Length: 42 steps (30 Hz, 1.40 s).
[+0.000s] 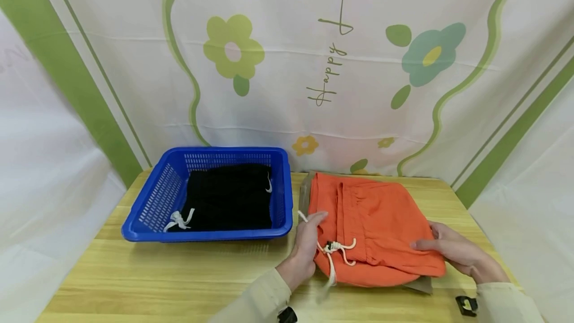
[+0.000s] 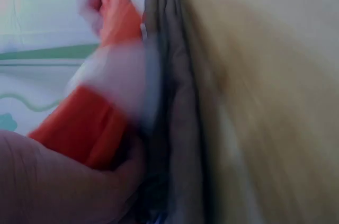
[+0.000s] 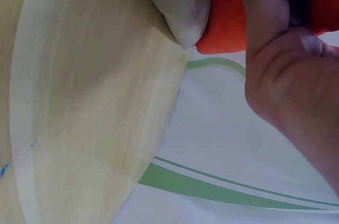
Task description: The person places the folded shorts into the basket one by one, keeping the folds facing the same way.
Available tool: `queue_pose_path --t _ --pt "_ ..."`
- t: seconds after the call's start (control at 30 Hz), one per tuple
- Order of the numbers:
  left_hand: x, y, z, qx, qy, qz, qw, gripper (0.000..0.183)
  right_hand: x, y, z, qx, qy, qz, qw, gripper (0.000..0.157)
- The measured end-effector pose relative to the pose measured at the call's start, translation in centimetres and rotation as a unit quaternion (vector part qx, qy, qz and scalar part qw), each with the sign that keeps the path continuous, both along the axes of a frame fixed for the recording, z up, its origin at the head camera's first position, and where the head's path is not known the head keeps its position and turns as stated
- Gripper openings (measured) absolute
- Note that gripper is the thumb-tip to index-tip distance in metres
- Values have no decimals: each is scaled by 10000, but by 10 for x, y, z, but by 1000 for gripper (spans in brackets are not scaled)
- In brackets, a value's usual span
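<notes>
Folded orange shorts with a white drawstring lie over a grey-brown folded garment on the right part of the table. My left hand grips their left edge near the drawstring. At the right edge, my right hand pinches the orange cloth, thumb on top and fingers beneath. In both wrist views the orange shorts are raised at the held edges, and the grey-brown garment sits under them. Much of that lower garment is hidden in the head view.
A blue plastic basket stands to the left, holding black folded clothing with a white drawstring. The wooden table runs up to a printed cloth backdrop. A small black object appears beside the right sleeve.
</notes>
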State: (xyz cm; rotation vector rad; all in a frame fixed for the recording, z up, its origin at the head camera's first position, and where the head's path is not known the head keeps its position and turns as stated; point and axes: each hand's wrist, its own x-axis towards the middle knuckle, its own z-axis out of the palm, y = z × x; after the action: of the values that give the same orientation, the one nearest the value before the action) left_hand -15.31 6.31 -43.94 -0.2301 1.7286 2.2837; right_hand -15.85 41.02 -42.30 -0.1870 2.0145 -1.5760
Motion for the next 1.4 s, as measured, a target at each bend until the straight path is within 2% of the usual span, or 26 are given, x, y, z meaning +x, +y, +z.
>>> queue_pose_path --t 0.07,0.17,0.3,0.37,0.5,0.6,0.83,0.87,0.97,1.0,1.07,1.13,1.3,1.4 --pt "-3 1 1 -469 31 -334 9983 42 0 0 -1 17 -47 -9 10000 83" --pt "-8 2 1 -1117 165 -709 9911 38 1 -1 -3 53 -90 -15 9999 81" --pt "-16 3 4 -1630 211 -1177 9794 38 2 -3 -4 130 -135 -77 9998 77" --pt "-20 4 7 -1727 146 -1398 9749 43 2 -5 -5 179 -148 -116 9997 78" --pt "-24 6 10 -1744 -159 -1675 9702 75 2 -8 -7 222 -145 -182 9995 78" --pt "-27 8 10 -1843 -360 -1734 9668 92 2 -9 -8 218 -143 -206 9994 76" --pt "-31 13 7 -2275 -385 -1805 9561 92 2 -9 -8 143 -151 -167 9996 72" --pt "-32 14 7 -2350 -350 -1807 9544 85 1 -10 -8 128 -145 -153 9997 72" --pt "-33 18 5 -2564 -195 -1789 9497 44 1 -10 -8 92 -135 -124 9998 71" --pt "-34 19 4 -2664 -98 -1777 9473 41 1 -10 -8 74 -138 -121 9998 71" --pt "-35 21 2 -2805 112 -1754 9436 57 1 -10 -9 48 -145 -125 9998 72" --pt "-35 22 1 -2876 268 -1715 9419 63 1 -10 -10 36 -164 -134 9998 73" --pt "-33 20 4 -2651 283 -1813 9466 57 1 -11 -11 153 -258 -236 9993 67" --pt "-32 16 6 -2410 295 -1914 9510 52 2 -13 -12 354 -307 -416 9980 70"
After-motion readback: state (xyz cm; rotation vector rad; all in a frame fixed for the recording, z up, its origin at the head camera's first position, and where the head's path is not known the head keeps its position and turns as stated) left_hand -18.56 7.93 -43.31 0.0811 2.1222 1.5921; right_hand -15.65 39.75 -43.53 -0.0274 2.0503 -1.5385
